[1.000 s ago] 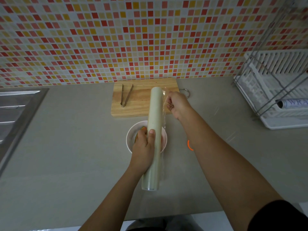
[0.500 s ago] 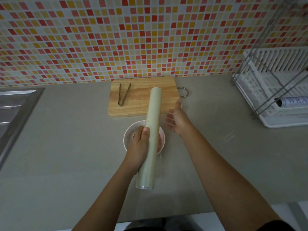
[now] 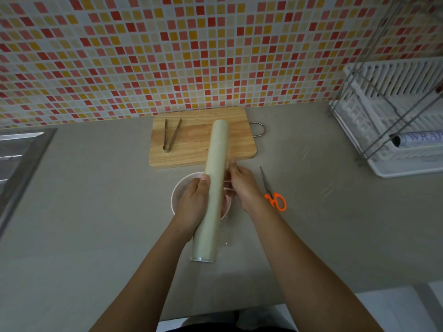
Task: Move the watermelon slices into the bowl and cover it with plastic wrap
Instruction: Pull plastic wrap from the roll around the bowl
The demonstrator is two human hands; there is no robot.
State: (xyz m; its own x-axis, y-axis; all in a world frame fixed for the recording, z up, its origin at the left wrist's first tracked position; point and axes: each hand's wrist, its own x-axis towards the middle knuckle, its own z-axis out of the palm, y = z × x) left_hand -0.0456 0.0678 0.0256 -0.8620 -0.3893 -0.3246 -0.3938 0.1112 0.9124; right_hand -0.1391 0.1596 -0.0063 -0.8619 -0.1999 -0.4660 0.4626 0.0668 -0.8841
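Note:
My left hand (image 3: 195,202) is shut around the middle of a long pale plastic wrap roll (image 3: 214,178), held lengthwise above a white bowl (image 3: 178,188). The roll and both hands hide most of the bowl. A sliver of pink, likely the watermelon slices (image 3: 227,208), shows at its right side. My right hand (image 3: 244,188) is pressed against the roll's right side, thumb up and fingers curled toward its underside. The film is too clear to see, so I cannot tell whether the fingers pinch it.
A wooden cutting board (image 3: 191,144) with metal tongs (image 3: 171,135) lies behind the bowl. Orange-handled scissors (image 3: 275,200) lie just right of my right wrist. A white dish rack (image 3: 395,116) at the right holds another roll (image 3: 419,138). A steel sink (image 3: 16,159) is at the left edge.
My right hand left the roll's far end, opened, and came back to the roll's right side near the bowl. The scissors are now uncovered. The left hand kept holding the roll.

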